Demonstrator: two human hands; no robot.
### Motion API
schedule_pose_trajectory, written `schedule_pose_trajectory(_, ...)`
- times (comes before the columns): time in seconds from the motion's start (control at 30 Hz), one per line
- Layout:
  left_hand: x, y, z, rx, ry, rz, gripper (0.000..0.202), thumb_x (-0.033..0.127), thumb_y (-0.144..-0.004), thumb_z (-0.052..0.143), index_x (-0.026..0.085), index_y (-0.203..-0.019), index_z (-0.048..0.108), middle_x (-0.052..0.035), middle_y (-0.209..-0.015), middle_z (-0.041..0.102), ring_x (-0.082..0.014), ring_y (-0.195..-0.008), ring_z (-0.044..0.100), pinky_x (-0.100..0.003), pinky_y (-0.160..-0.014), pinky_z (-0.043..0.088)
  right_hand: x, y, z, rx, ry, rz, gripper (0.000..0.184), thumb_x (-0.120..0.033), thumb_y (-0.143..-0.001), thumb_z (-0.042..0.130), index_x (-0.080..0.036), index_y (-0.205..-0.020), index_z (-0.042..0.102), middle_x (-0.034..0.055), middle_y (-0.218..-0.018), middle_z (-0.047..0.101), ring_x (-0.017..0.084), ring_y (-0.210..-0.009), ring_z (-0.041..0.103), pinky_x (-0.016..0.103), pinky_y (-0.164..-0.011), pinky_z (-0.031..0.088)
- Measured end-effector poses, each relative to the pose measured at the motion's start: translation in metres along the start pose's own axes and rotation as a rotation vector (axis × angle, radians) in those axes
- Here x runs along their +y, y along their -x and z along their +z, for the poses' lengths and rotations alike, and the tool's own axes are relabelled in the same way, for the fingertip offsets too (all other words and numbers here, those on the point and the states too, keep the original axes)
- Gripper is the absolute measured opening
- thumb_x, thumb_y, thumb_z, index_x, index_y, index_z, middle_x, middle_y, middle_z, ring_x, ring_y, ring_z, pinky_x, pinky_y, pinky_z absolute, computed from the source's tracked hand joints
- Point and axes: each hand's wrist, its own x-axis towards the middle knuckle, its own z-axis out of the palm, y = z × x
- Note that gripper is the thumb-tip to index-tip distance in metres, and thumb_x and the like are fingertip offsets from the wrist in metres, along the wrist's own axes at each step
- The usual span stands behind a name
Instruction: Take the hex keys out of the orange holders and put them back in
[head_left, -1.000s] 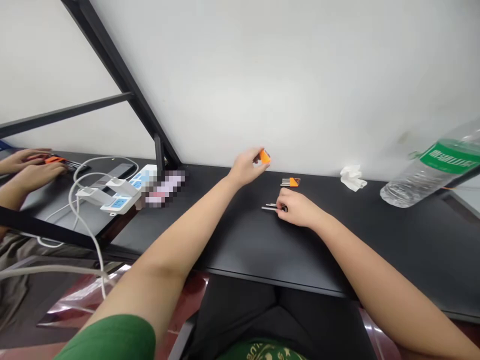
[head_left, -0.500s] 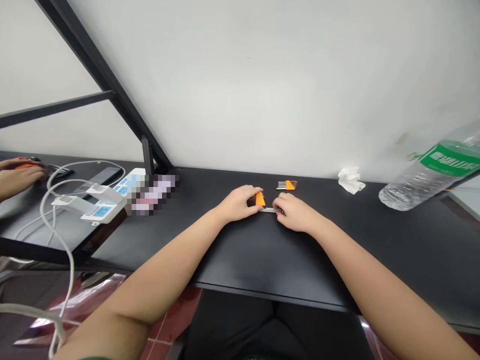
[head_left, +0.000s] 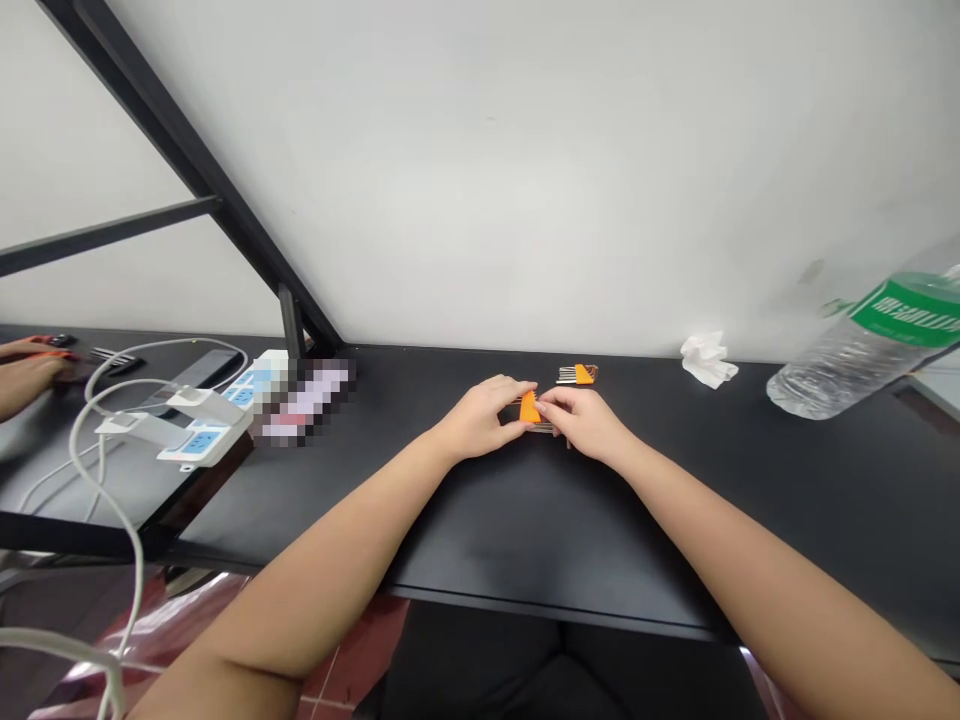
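Observation:
Between the thumb and fingers of my left hand [head_left: 484, 417] is an orange hex key holder [head_left: 530, 408], gripped by its ends, with thin metal keys partly showing in it. My right hand [head_left: 589, 420] is closed in a pinch at the holder's right side, apparently on a hex key mostly hidden by the fingers. Several grey metal hex keys [head_left: 541, 428] lie just below the holder, partly covered by both hands. Farther back, a second orange holder [head_left: 585, 374] filled with hex keys rests on the black table [head_left: 525, 520].
To the right are a crumpled tissue [head_left: 707, 360] and a large plastic bottle [head_left: 832, 365] with a green label. A white power strip [head_left: 206, 445] with chargers and cables stands left, by a black metal frame [head_left: 292, 315]. Another person's hand [head_left: 30, 380] is at far left.
My right hand has shifted from the loose keys up to the right side of the orange holder. The left hand keeps its grip, the holder slightly turned. The view has moved a little.

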Motion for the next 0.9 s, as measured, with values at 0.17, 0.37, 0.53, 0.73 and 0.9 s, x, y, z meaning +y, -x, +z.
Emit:
schedule_pose_trajectory(0.17, -0.003, 0.000, -0.002, -0.039, -0.040, -0.043, 0.052, 0.038, -0.093, 0.073, 0.021, -0.140, 0.060, -0.0093, -0.113, 0.073, -0.0239, -0.102, 0.070, -0.041, -0.093, 0.059, -0.001, -0.001, -0.004, 0.022, -0.044, 0.065, 0.027, -0.045, -0.090, 0.063, -0.021, -0.078, 0.065, -0.0011, -0.063, 0.060, 0.015, -0.053, 0.051, 0.030, -0.055, 0.043)
schedule_pose_trajectory(0.37, -0.016, 0.005, -0.010, -0.149, -0.121, -0.207, 0.051, 0.038, -0.091, 0.074, 0.021, -0.138, 0.063, -0.0097, -0.114, 0.073, -0.0251, -0.102, 0.070, -0.042, -0.094, 0.058, 0.006, -0.002, -0.031, 0.039, 0.439, 0.099, 0.021, -0.028, -0.090, 0.060, -0.022, -0.070, 0.065, 0.0017, -0.072, 0.067, 0.019, -0.066, 0.059, 0.031, -0.063, 0.041)
schedule_pose_trajectory(0.53, -0.023, 0.007, -0.011, -0.133, -0.069, -0.277, 0.054, 0.041, -0.090, 0.073, 0.022, -0.139, 0.062, -0.0077, -0.115, 0.073, -0.0227, -0.098, 0.071, -0.039, -0.094, 0.058, 0.013, -0.003, -0.044, -0.027, 0.737, 0.178, 0.019, -0.031, -0.089, 0.064, -0.022, -0.073, 0.063, 0.0045, -0.078, 0.070, 0.020, -0.069, 0.061, 0.031, -0.060, 0.039)
schedule_pose_trajectory(0.73, -0.023, 0.006, -0.011, -0.126, -0.078, -0.276, 0.055, 0.040, -0.089, 0.074, 0.018, -0.138, 0.062, -0.0073, -0.110, 0.074, -0.0226, -0.096, 0.070, -0.039, -0.092, 0.057, 0.017, 0.000, -0.038, -0.005, 0.753, -0.064, 0.030, -0.044, -0.100, 0.060, -0.021, -0.116, 0.070, 0.0121, -0.128, 0.065, 0.024, -0.100, 0.067, 0.033, -0.078, 0.049)
schedule_pose_trajectory(0.9, -0.025, 0.006, -0.011, -0.110, -0.064, -0.294, 0.055, 0.041, -0.088, 0.074, 0.019, -0.137, 0.063, -0.0070, -0.108, 0.074, -0.0226, -0.094, 0.070, -0.038, -0.090, 0.058, 0.010, 0.007, -0.034, -0.130, 0.799, -0.151, 0.025, -0.035, -0.104, 0.055, -0.020, -0.114, 0.072, 0.0114, -0.120, 0.065, 0.022, -0.098, 0.066, 0.034, -0.081, 0.049)
